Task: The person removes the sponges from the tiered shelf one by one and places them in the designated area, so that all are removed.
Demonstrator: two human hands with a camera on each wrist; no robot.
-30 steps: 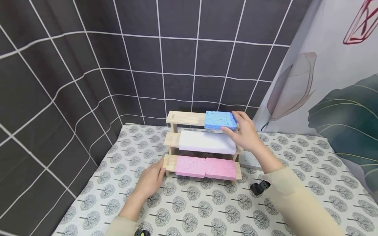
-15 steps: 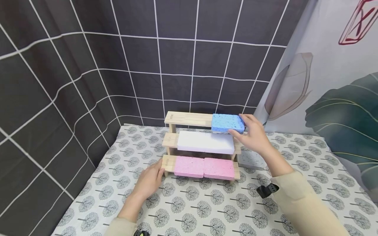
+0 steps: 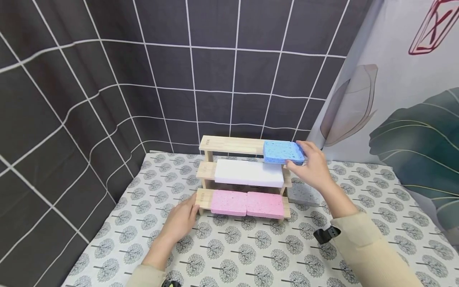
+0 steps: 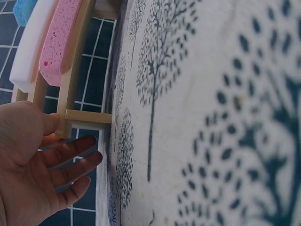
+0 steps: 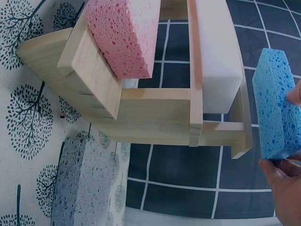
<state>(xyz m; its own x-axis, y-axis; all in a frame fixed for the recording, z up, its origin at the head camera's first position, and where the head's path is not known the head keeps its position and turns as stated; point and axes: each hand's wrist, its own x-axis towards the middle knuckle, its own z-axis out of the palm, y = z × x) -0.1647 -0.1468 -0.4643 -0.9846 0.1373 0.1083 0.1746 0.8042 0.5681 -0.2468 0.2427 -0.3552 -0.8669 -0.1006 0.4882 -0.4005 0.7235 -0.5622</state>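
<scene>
A three-step wooden stand (image 3: 229, 142) stands on the cloth. My right hand (image 3: 314, 169) grips a blue sponge (image 3: 281, 150) between thumb and fingers, at the right end of the top step. In the right wrist view the blue sponge (image 5: 273, 106) is held a little off the stand's top board. My left hand (image 3: 179, 219) pinches the left end of the lowest board, thumb and index finger at its corner and the other fingers spread, as the left wrist view shows. Two pink sponges (image 3: 229, 202) lie side by side on the lowest step, white sponge blocks (image 3: 247, 172) on the middle one.
A grey sponge (image 3: 304, 194) lies on the cloth just right of the stand. The tree-print cloth (image 3: 229, 255) covers the table. A dark curtain with white grid lines (image 3: 211, 67) hangs behind and left, a pale leaf-print curtain (image 3: 405, 99) at the right.
My right hand has moved the blue sponge to the right along the top step, baring more of its board. The grey sponge shows more fully. The left hand keeps its place.
</scene>
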